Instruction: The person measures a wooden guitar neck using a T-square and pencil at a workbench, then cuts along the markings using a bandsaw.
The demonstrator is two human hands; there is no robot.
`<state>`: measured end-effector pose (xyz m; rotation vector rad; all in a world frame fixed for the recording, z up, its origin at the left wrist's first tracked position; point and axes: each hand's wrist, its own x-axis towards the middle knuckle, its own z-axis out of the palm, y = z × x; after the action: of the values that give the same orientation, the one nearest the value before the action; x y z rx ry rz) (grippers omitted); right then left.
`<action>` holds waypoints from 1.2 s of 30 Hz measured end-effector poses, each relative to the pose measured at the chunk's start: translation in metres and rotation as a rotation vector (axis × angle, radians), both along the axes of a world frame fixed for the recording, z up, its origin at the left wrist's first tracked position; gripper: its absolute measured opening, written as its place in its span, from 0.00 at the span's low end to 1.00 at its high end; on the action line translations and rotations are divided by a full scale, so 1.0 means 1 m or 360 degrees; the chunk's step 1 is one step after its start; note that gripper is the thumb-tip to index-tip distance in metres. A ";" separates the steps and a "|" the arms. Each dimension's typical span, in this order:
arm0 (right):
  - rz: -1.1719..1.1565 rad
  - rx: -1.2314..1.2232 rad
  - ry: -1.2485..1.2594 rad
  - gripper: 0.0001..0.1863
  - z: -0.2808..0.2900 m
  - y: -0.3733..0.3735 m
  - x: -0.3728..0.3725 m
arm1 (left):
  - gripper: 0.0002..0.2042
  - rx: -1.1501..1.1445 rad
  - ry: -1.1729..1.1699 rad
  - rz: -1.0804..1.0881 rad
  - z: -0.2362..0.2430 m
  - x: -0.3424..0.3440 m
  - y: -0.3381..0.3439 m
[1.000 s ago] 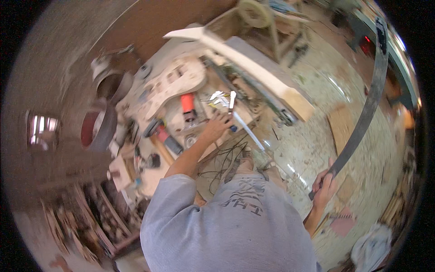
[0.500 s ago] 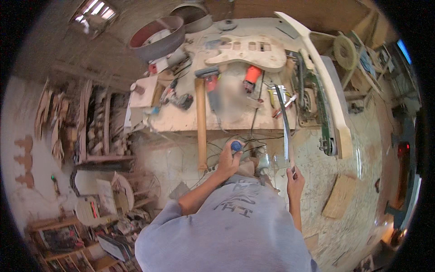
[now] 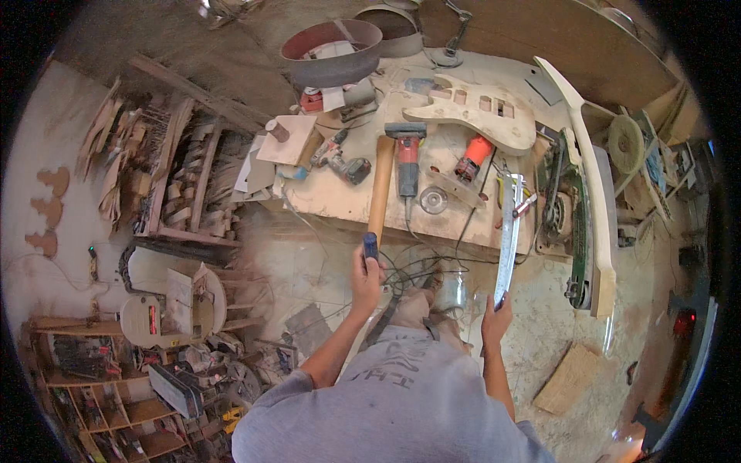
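My left hand is wrapped round a short dark blue cylinder, whose kind I cannot make out. In front of it, a long light-brown wooden bar reaches over the bench's near edge. My right hand grips the lower end of a long, narrow, shiny metal strip, which points up and away toward the bench. Its exact kind is unclear. Both hands are over the floor in front of the workbench.
A pale guitar body lies at the back of the bench. Nearer are a red-and-grey power tool, an orange power tool, a cordless drill and a metal disc. A belt machine borders the right side, and cables trail below.
My view has swung, so the bench appears farther right. My left hand has moved left, tilting the blue cylinder upright. The metal strip has turned its broad shiny face toward me.
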<state>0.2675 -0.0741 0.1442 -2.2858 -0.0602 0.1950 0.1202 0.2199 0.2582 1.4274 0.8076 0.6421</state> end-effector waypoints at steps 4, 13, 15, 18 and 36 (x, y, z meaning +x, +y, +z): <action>-0.0033 -0.0054 0.0004 0.28 -0.032 0.010 0.029 | 0.15 0.0004 -0.0068 0.0038 -0.001 0.026 0.024; -0.0149 0.0103 -0.0299 0.30 -0.037 0.080 0.109 | 0.15 -0.0172 -0.0019 -0.0224 0.007 0.073 0.037; 0.0080 0.0129 -0.0249 0.28 -0.018 0.096 0.117 | 0.18 -0.0163 -0.0029 -0.0317 0.001 0.074 0.039; 0.0296 0.0171 -0.0126 0.26 -0.007 0.091 0.123 | 0.18 -0.0239 0.0022 -0.0412 0.001 0.091 0.032; -0.1389 0.0558 0.0525 0.14 -0.096 -0.184 -0.231 | 0.10 -0.0381 0.0233 -0.1543 0.029 0.180 -0.130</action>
<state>0.0368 -0.2583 0.0485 -1.7198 0.9727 0.0847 0.2999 0.0904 0.2875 1.4464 0.2113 -0.2945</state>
